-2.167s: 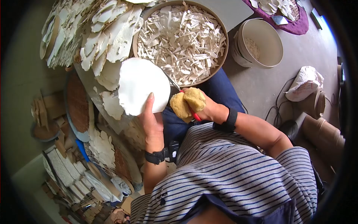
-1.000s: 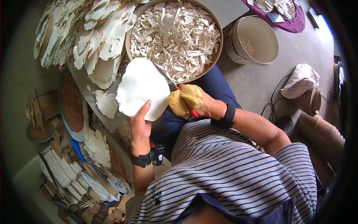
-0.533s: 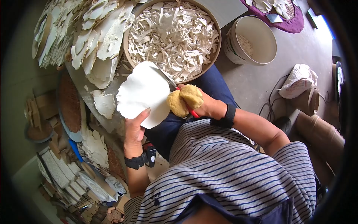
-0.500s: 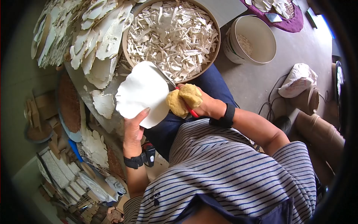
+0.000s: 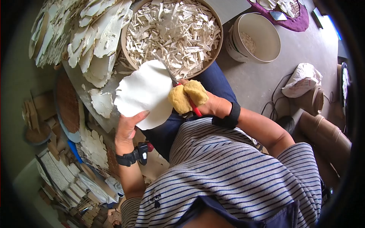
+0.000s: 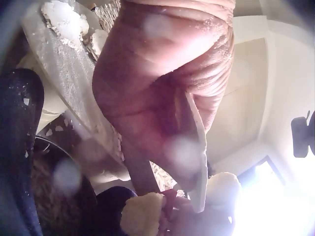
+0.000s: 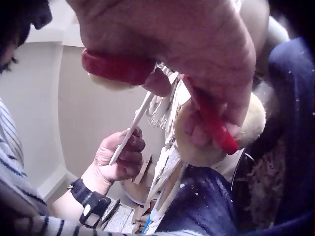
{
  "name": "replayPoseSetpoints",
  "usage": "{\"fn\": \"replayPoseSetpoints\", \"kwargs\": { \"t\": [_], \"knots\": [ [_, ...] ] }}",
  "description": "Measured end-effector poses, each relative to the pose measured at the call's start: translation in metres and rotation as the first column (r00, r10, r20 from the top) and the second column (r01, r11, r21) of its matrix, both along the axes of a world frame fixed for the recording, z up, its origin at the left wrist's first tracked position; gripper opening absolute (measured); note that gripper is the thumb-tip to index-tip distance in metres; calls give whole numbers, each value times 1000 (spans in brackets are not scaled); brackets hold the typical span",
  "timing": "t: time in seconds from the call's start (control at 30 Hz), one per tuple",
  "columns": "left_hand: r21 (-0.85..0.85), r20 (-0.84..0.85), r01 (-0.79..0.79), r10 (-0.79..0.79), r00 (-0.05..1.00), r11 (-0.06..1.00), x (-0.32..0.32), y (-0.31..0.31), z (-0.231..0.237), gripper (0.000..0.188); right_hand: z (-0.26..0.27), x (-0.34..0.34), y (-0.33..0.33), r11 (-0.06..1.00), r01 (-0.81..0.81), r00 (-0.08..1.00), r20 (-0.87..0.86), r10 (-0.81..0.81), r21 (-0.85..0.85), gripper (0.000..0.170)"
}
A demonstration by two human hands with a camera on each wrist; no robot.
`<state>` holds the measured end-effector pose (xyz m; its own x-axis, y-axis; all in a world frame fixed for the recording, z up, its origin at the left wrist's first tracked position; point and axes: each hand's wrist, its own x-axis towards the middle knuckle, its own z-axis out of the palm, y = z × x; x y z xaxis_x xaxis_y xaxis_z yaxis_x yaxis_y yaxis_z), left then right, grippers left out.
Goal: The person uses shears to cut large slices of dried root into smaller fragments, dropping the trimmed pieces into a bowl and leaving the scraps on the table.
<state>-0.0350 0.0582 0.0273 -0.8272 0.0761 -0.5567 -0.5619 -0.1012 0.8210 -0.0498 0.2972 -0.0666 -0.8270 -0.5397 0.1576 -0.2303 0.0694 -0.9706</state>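
In the head view my left hand (image 5: 127,127) holds a thin, roundish white sheet (image 5: 142,95) with a wavy edge by its lower left, thumb on top and fingers beneath. The left wrist view shows the sheet (image 6: 198,152) edge-on between thumb and fingers. My right hand (image 5: 213,104) grips red-handled scissors (image 5: 196,109), with yellow foam-like padding (image 5: 178,99) around the handles. The steel blades lie at the sheet's upper right edge. In the right wrist view, red handle loops (image 7: 118,68) surround the fingers, and the sheet (image 7: 132,129) stands edge-on beyond.
A round tub (image 5: 219,28) full of white offcuts sits just past the hands. Stacked ragged white sheets (image 5: 100,41) rise at the upper left. To the right stand a pale bucket (image 5: 272,41) with few scraps and a white sack (image 5: 303,81). One loose piece (image 5: 102,102) lies left.
My left hand and the sheet have shifted left, and the sheet has turned in the grip. My right hand keeps nearly the same place. More of the scissor blades shows now.
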Motion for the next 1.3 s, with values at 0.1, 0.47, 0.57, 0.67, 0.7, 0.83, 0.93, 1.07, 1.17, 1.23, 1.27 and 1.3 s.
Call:
{"fn": "replayPoseSetpoints", "kwargs": {
  "t": [0.1,0.47,0.57,0.67,0.7,0.83,0.93,1.07,1.17,1.23,1.27,1.3],
  "knots": [
    [-42,-18,27,-28,999,999,-1,-10,-3,56,5,0,7,997,-56,998,38,53,60,38],
    [-1,-190,-326,320,928,945,19,22,-12,64,1,-1,-2,997,82,994,-75,-83,-4,27],
    [-5,-194,-318,311,931,948,23,26,-3,65,4,2,-6,994,108,994,-10,-108,-37,28],
    [-21,-258,-333,317,913,943,25,23,-4,64,8,4,-5,992,127,990,-64,-126,2,27],
    [-34,-300,-344,319,899,938,25,19,-7,63,3,5,-4,992,128,988,-84,-127,13,27],
    [84,-386,-639,616,687,765,16,22,-17,63,5,7,-5,999,25,988,153,-21,-27,30],
    [38,-469,-627,568,677,778,5,31,-20,65,3,4,-4,999,-46,991,123,47,-11,29],
    [-11,-397,-437,397,827,899,-11,13,-8,68,15,-5,2,996,-29,997,-68,35,79,25],
    [-19,-387,-353,318,865,936,-17,3,-9,70,10,-8,-1,1000,2,1000,2,-2,30,24],
    [33,-441,-434,403,802,900,-21,4,-15,71,13,-9,-2,999,-31,996,79,31,5,22],
    [62,-462,-473,445,767,879,-22,7,-18,71,16,-8,0,999,-42,997,60,40,32,19],
    [54,-447,-482,453,771,874,-23,12,-18,72,21,-9,2,997,-52,998,41,49,58,15]
  ]
}}
